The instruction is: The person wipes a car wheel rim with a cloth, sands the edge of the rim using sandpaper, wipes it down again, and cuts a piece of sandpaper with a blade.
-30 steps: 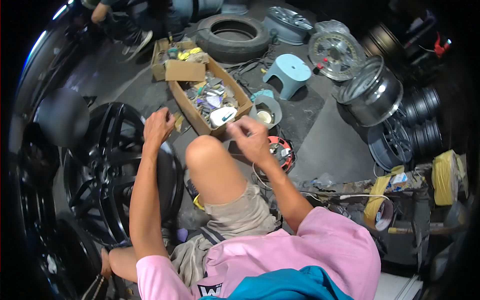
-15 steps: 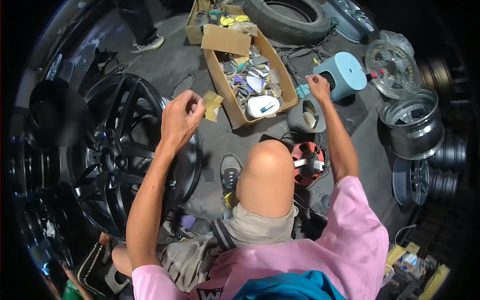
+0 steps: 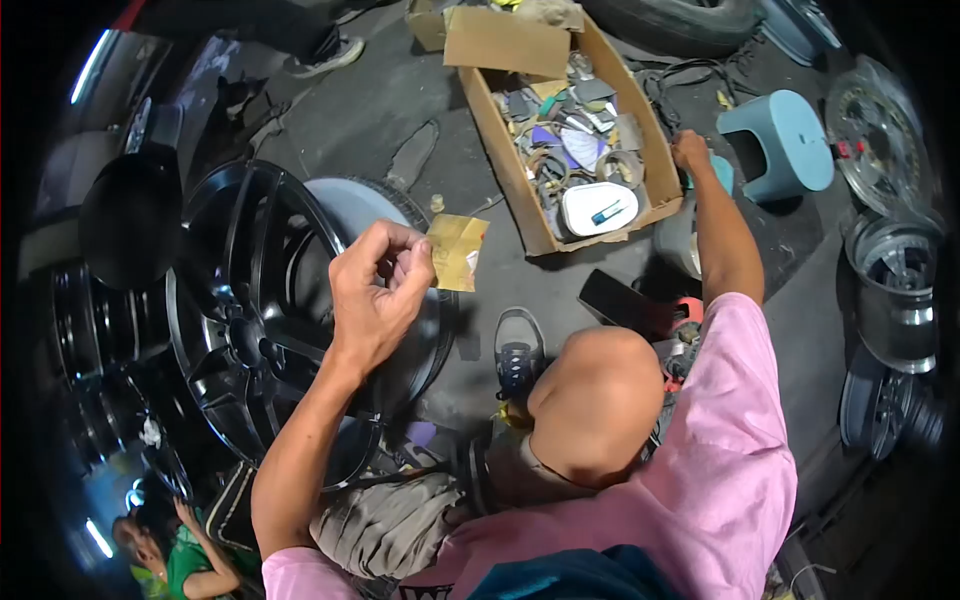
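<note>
Dim wheel-shop floor, both hands out ahead

Dark grey floor (image 3: 410, 85), scuffed, wheels on both sides. Turquoise plastic stool (image 3: 800, 145) to the right; part of a tyre (image 3: 680, 22) at the top edge. At upper left, another person's shoe (image 3: 335, 58); at lower left, someone in a green top (image 3: 190, 560).

Left hand (image 3: 382, 285) raised in front of the rim of a large black alloy wheel (image 3: 250, 340). Fingers curled, thumb drawn in toward them. Yellow paper piece (image 3: 457, 255) shows right at the fingertips, between this hand and the box; cannot tell whether its edge is pinched or it lies on the floor beyond.

Right hand (image 3: 688, 152), arm stretched forward, at the right side of an open cardboard box (image 3: 505, 42), close to a teal item (image 3: 720, 172). Fingers bent downward, tips hidden; cannot tell if they grip anything.

Box holds mixed scraps, a purple-and-white fan-shaped piece (image 3: 580, 148) among them. White lid-like tray (image 3: 580, 205) at its near end, small blue-green object (image 3: 609, 212) on top. Red reel (image 3: 686, 312) partly hidden beside the wearer's bare knee (image 3: 605, 400).
</note>
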The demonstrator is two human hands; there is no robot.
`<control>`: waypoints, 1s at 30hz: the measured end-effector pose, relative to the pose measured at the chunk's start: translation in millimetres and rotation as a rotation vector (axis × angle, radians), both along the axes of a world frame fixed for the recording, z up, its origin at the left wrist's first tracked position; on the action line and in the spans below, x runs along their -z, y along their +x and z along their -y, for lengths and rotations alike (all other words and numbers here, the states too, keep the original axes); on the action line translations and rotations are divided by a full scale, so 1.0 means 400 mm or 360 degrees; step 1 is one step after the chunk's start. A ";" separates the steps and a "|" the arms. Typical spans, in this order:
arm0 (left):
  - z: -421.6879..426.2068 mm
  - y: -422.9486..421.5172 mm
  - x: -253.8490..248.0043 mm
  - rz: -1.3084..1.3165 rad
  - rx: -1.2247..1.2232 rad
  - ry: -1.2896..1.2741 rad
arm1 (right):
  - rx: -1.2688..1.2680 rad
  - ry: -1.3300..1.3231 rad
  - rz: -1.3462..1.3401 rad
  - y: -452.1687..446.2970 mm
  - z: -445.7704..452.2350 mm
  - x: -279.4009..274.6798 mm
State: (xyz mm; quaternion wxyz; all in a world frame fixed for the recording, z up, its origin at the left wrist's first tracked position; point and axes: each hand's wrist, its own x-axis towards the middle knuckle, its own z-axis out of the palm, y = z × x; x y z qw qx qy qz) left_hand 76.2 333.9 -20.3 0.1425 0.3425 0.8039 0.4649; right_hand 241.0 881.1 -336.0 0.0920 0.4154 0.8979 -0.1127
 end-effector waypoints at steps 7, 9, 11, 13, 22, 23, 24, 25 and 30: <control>-0.006 -0.005 -0.017 -0.0074 0.0031 -0.0064 | 0.0302 0.0017 0.0006 0.012 -0.069 0.143; -0.011 -0.004 -0.022 -0.0071 0.0016 -0.0076 | 0.0334 0.0037 -0.0098 0.021 -0.079 0.199; -0.013 -0.004 -0.019 -0.0073 -0.0002 -0.0076 | 0.0200 0.0046 -0.0261 0.055 -0.122 0.241; -0.004 -0.016 -0.018 -0.0194 0.0126 -0.0079 | -0.0037 0.0084 -0.0264 0.106 -0.250 0.330; 0.002 -0.017 0.013 -0.0368 0.0048 -0.0051 | -0.0098 0.0273 -0.0164 0.045 -0.244 0.053; 0.003 -0.015 0.017 -0.0401 0.0033 -0.0034 | -0.0072 0.0344 -0.0191 0.035 -0.184 -0.045; -0.002 -0.015 0.030 -0.0430 0.0000 -0.0014 | -0.0137 0.0385 -0.0257 0.042 -0.172 -0.108; -0.011 -0.018 0.047 -0.0418 0.0006 -0.0018 | -0.0112 0.0293 -0.0483 0.040 -0.123 -0.196; 0.015 0.019 0.002 -0.0053 -0.0225 0.0414 | -0.0097 -0.0650 -0.1142 0.022 0.020 -0.532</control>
